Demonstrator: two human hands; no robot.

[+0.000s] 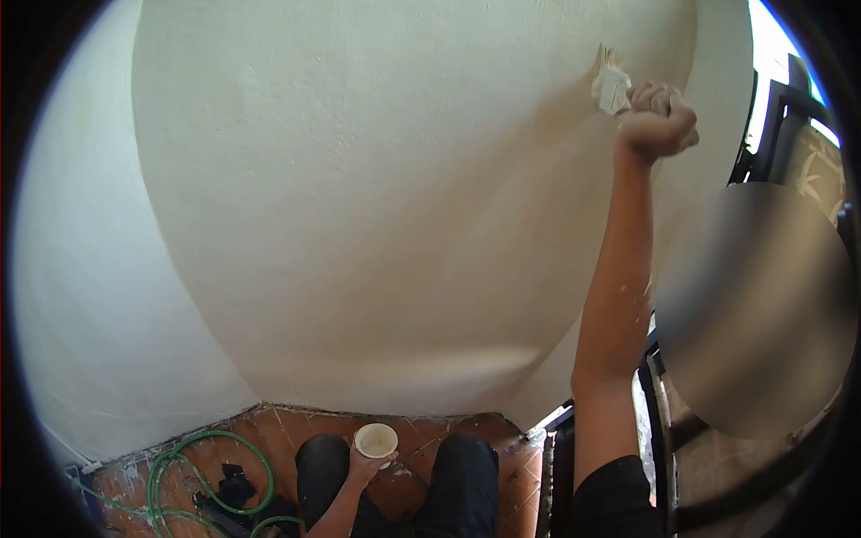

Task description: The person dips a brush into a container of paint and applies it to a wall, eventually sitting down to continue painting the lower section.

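Note:
High on the right of the head view, my right hand [659, 118] is closed around a paintbrush [612, 88]. White paint coats the brush, and its bristles point up against the pale wall [386, 197]. The brush handle is mostly hidden inside my fist. Low down, between my knees, my left hand [366, 468] is wrapped round a white cup [377, 440]. The cup's open top faces me, with some pale stuff inside.
A green hose [215, 434] lies coiled on the tiled floor [413, 439] at lower left, beside dark cloth [235, 486]. At right stand a dark metal frame [789, 103] and a large blurred patch. Paint spots mark the floor near the wall's base.

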